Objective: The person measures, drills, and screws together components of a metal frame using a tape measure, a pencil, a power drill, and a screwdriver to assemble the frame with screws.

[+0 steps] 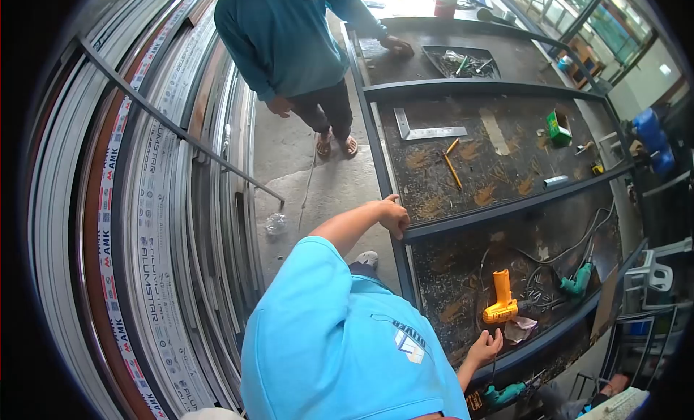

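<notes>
My left hand [394,216] is closed around the near edge of a dark metal frame [506,204] lying on the worktable. Empty and with its fingers parted, my right hand [484,345] is just below a yellow power tool [500,304], not touching it. Beside that tool lies a crumpled pale piece [520,329]. A green power tool [576,280] with a cable rests farther right, inside the same frame section. Another green tool [504,395] is at the lower edge, below my right hand.
A co-worker [289,44] stands across to the upper left, one hand on the frame. Within the frame are a metal square [426,132], orange-yellow pieces [453,172], a green box [558,128] and a tray of small parts [463,63]. Long profiles [155,225] fill the left side.
</notes>
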Tool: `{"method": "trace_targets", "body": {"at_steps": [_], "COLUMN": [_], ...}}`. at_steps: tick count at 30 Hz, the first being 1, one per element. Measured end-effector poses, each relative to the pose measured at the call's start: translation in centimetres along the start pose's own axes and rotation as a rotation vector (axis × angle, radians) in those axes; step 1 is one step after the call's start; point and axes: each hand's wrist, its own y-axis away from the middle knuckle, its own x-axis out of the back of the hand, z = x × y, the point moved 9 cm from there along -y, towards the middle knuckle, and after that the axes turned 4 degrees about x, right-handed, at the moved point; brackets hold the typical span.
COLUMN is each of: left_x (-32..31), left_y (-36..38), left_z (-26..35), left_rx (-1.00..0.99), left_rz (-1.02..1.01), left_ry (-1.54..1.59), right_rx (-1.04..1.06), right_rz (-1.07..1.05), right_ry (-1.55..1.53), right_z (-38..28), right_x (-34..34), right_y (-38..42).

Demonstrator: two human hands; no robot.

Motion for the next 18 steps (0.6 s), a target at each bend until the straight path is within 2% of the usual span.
{"method": "trace_targets", "body": {"at_steps": [2, 9, 12, 14, 15, 16, 18], "left_x": [0.2, 0.5, 0.3, 4.5, 4.6, 3.3, -3.7], "left_y": [-0.1, -0.2, 1.1, 5.1, 7.1, 8.7, 7.3], "left_z": [0.9, 1.1, 1.1, 1.5, 0.7, -0.3, -4.4], "left_rx": [-0.039, -0.097, -0.082, -0.162, -0.012, 0.098, 0.474], "left_rz": [-0.013, 0.011, -0.006, 0.739, 0.976, 1.146, 1.257], "left_ry": [0.021, 0.029, 0.072, 0.119, 0.230, 0.351, 0.707], "right_rx": [0.093, 0.163, 0.065, 0.117, 0.069, 0.021, 0.035], "right_rz": [-0.036, -0.125, -0.242, -0.296, -0.326, -0.354, -0.365], "right_ry": [0.013, -0.006, -0.014, -0.024, -0.030, -0.039, -0.010], "right_z": [-1.9, -5.5, -8.6, -8.8, -10.2, -11.5, -11.6], "right_x": [-0.5, -3.1, -4.8, -6.3, -6.6, -6.8, -7.7], "right_y": [-0.4, 0.3, 2.1, 3.3, 4.1, 4.6, 5.5]}}
